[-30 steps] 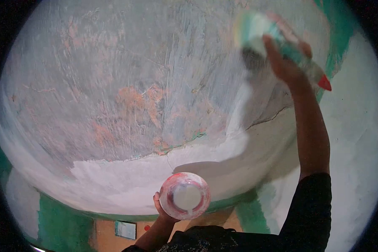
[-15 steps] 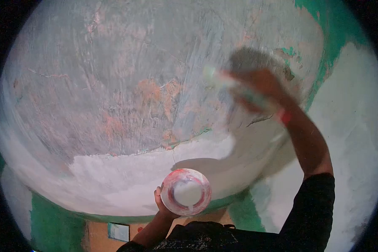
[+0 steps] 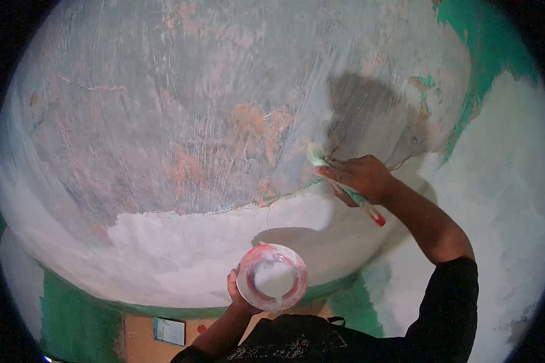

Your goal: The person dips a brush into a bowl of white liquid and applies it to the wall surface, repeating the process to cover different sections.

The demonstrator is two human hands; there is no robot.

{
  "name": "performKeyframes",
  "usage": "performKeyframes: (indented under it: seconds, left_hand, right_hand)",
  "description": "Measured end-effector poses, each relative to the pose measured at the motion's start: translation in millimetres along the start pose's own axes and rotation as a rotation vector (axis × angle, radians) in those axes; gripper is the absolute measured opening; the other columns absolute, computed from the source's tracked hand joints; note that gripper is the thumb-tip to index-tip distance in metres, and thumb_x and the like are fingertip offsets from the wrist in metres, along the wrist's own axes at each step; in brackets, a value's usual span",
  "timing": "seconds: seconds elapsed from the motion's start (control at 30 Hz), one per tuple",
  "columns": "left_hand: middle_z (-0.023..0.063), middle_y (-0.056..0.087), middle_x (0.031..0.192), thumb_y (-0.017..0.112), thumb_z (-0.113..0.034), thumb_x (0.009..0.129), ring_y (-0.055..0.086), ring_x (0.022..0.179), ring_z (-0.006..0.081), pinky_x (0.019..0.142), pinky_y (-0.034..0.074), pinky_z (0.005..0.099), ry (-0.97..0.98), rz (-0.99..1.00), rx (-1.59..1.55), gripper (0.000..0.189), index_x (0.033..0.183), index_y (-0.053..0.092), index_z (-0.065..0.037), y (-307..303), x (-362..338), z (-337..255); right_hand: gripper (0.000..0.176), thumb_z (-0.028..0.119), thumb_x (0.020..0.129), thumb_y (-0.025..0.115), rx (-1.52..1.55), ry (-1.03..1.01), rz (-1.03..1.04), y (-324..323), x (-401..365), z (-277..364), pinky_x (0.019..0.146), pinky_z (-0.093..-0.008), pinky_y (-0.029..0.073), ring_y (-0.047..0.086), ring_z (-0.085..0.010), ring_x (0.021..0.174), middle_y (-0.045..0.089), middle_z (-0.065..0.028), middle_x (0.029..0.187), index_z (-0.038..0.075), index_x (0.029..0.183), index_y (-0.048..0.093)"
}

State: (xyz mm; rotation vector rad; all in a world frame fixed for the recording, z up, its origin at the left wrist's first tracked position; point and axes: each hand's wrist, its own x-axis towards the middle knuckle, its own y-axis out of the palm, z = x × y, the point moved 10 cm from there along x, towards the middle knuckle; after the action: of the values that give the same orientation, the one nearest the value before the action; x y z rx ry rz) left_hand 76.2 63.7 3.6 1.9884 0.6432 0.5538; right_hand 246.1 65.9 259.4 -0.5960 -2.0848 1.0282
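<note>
My right hand [image 3: 366, 178] is closed round a paintbrush [image 3: 358, 198] with a green and red handle. Its pale, paint-covered bristles point up and left, close over the grey, scraped part of the wall [image 3: 212, 66]. Low in the view, my left hand [image 3: 239, 295] grips the side of a round bowl [image 3: 301, 275] with red and white smears on its rim. White paint [image 3: 274, 279] lies inside the bowl. The lower band of the wall is coated white [image 3: 163, 242], ending in an uneven edge below the grey part.
Bare green paint [image 3: 496, 36] shows at the upper right, beside a whitened stretch of wall [image 3: 496, 163]. Down on the brownish floor [image 3: 140, 339] lie a flat rectangular object [image 3: 169, 331] and a small red thing [image 3: 201, 328]. My shadow [image 3: 369, 115] falls across the wall.
My right hand with the paintbrush has come down along the wall, from a blurred swing higher up to a lower spot near the edge of the white coat. The bowl has barely shifted.
</note>
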Motion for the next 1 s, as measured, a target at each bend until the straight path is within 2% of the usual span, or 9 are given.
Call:
performKeyframes:
  seconds: [0.13,0.17,0.33,0.53,0.63,0.77,0.87,0.9,1.0]
  left_hand:
    - [0.0139,0.027,0.147,0.022,-0.072,0.079,0.029,0.134,0.0366,0.108,0.025,0.0564,0.011,0.0,-0.04,0.085,0.145,0.023,-0.018,4.0,-4.9,-3.8]
    - [0.0138,0.027,0.147,0.021,-0.072,0.079,0.028,0.134,0.0367,0.108,0.024,0.0567,0.007,-0.007,-0.068,0.085,0.145,0.022,-0.019,4.0,-6.3,-4.0]
    - [0.0134,0.027,0.147,0.021,-0.072,0.079,0.028,0.134,0.0369,0.108,0.024,0.0578,0.038,-0.03,-0.087,0.085,0.145,0.022,-0.019,-2.5,-11.8,-10.2]
    - [0.0135,0.028,0.147,0.024,-0.07,0.08,0.029,0.134,0.0368,0.108,0.024,0.0564,0.075,-0.036,-0.141,0.084,0.145,0.024,-0.017,-8.4,-24.7,-22.9]
    - [0.0143,0.028,0.147,0.024,-0.07,0.081,0.03,0.134,0.0369,0.108,0.025,0.0552,0.123,-0.05,-0.019,0.085,0.145,0.024,-0.014,-3.3,-28.5,-32.9]
    - [0.0157,0.029,0.146,0.024,-0.069,0.081,0.03,0.133,0.0365,0.108,0.026,0.0537,0.146,-0.054,0.021,0.085,0.144,0.024,-0.012,3.0,-35.9,-42.6]
    - [0.0161,0.031,0.144,0.027,-0.068,0.081,0.032,0.132,0.036,0.108,0.027,0.0518,0.174,-0.041,-0.013,0.084,0.144,0.026,-0.012,3.4,-37.3,-47.2]
    - [0.016,0.031,0.144,0.028,-0.068,0.081,0.032,0.132,0.0358,0.108,0.028,0.051,0.182,-0.032,-0.022,0.084,0.143,0.026,-0.012,2.9,-37.8,-48.3]
    - [0.016,0.032,0.143,0.031,-0.066,0.08,0.033,0.131,0.0355,0.108,0.029,0.0496,0.202,-0.003,-0.149,0.083,0.142,0.029,-0.012,-15.2,-34.5,-44.8]
  right_hand:
    - [0.052,0.024,0.082,0.06,-0.045,0.168,0.083,-54.9,22.7,-46.9,0.073,-0.0401,0.052,0.065,-0.0305,0.079,0.066,-0.0113,0.096,0.019,0.132,0.046]
    - [0.047,0.024,0.084,0.059,-0.149,0.078,-0.25,-102.8,35.7,-47.3,0.078,-0.0385,0.053,0.066,-0.027,0.083,0.067,-0.0106,0.097,0.02,0.13,0.049]
    - [0.043,0.026,0.083,0.063,-0.247,0.392,-0.747,-197.4,39.7,-89.6,0.077,-0.0326,0.054,0.067,-0.0202,0.079,0.068,-0.0081,0.093,0.021,0.125,0.055]
    - [0.063,0.023,0.08,0.06,-0.221,0.088,-0.31,-65.6,77.7,0.6,0.062,-0.0379,0.055,0.066,-0.0259,0.073,0.058,-0.0113,0.12,0.028,0.139,0.039]
    - [0.065,0.026,0.073,0.066,-0.035,-0.064,0.058,11.8,77.9,55.3,0.068,-0.0347,0.054,0.065,-0.0237,0.09,0.06,-0.0085,0.118,0.019,0.135,0.044]
    - [0.056,0.019,0.078,0.063,0.287,-0.137,0.244,20.5,92.9,62.7,0.063,-0.0386,0.054,0.066,-0.0251,0.072,0.065,-0.0109,0.1,0.025,0.131,0.047]
    - [0.051,0.023,0.077,0.063,0.014,0.035,-0.075,-56.6,115.6,4.4,0.064,-0.0385,0.054,0.067,-0.0255,0.071,0.068,-0.0063,0.091,0.021,0.127,0.052]
    - [0.045,0.02,0.082,0.06,-0.214,-0.111,-0.478,-111.5,118.0,12.1,0.065,-0.0358,0.054,0.067,-0.0218,0.072,0.069,-0.006,0.087,0.016,0.126,0.052]
    - [0.041,0.016,0.084,0.062,-0.159,0.068,-0.71,-168.1,105.5,-29.0,0.073,-0.0319,0.053,0.066,-0.0214,0.086,0.064,-0.0116,0.11,0.009,0.124,0.054]
